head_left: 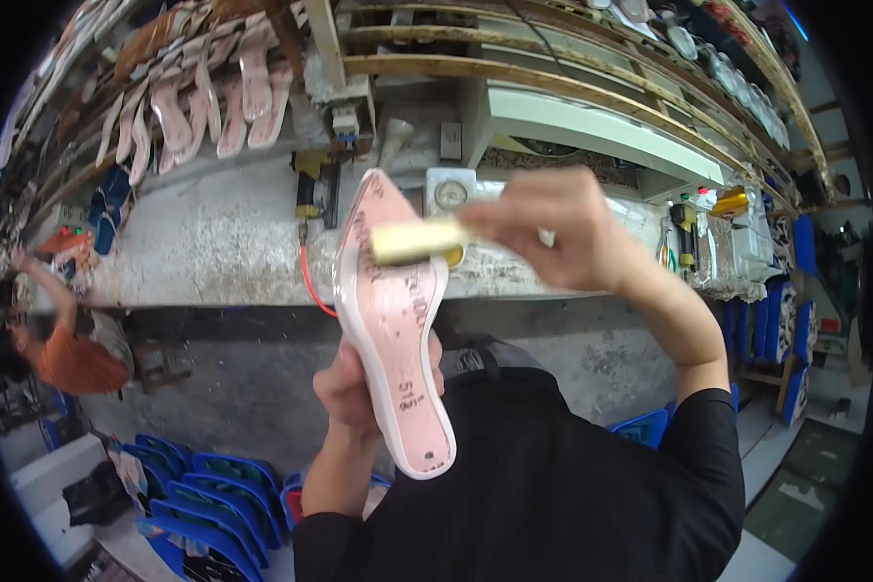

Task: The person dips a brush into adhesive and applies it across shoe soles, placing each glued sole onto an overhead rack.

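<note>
Upright before me, my left hand [347, 390] grips a shoe last with a pink insole [398, 349] on its sole, fingers wrapped round its middle from below. Its pointed toe is at the top and its narrow heel end at the bottom; dark handwriting marks the pink surface, and a pale rim runs round it. My right hand [558, 233] is closed round the end of a pale yellow, block-shaped tool [412, 240], blurred by motion. This tool lies across the front part of the insole in the view; whether it touches cannot be told.
A worn workbench [223, 223] runs across, holding a black-and-yellow air tool [308, 184] with a red hose and a white dial box [450, 194]. Pink insoles [252, 92] fill the rack above. Blue trays [204, 504] stand lower left; a person in orange [78, 359] sits far left.
</note>
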Demonstrator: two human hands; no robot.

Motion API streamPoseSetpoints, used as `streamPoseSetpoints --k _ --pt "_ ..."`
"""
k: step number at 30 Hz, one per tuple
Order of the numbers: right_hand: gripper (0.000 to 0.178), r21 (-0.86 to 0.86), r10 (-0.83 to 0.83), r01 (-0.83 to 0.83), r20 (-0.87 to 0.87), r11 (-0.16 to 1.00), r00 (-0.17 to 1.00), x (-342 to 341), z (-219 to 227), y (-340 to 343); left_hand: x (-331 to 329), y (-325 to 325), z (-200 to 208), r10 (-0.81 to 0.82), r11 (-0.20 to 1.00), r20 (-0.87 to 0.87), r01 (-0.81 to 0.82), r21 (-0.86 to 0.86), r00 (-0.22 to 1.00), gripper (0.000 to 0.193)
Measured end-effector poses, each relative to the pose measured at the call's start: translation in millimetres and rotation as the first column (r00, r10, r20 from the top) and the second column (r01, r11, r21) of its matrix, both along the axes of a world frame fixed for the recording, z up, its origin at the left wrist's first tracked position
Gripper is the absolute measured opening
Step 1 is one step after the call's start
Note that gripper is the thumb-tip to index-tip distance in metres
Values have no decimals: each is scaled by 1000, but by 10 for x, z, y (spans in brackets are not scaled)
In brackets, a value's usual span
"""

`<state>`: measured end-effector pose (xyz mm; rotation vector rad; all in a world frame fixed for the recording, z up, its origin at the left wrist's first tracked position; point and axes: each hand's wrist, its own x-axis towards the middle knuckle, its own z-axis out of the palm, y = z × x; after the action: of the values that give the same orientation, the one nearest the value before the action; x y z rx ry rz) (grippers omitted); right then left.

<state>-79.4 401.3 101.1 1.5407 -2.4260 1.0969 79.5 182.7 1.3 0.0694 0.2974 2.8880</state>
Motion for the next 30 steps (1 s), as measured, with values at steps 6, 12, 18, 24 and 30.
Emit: streamPoseSetpoints --k 6,12,18,24,30 --pt "27 -35 140 -143 -81 989 987 94 316 -195 -108 -281 215 17 999 4 -17 -36 1000 88" --pt "21 -7 170 -171 114 985 979 -75 538 -362 -302 -674 315 -43 987 32 47 -152 999 93" --pt "74 -348 42 252 655 903 755 235 309 -215 -891 -793 519 -5 968 -156 -35 -248 988 84" --pt "85 -276 -105 530 808 802 580 771 326 -961 -1324 -585 727 227 835 -243 -317 -450 943 76" --pt "66 -541 -181 594 631 596 755 674 442 -827 -1600 -416 1119 463 663 -338 -573 -481 819 71"
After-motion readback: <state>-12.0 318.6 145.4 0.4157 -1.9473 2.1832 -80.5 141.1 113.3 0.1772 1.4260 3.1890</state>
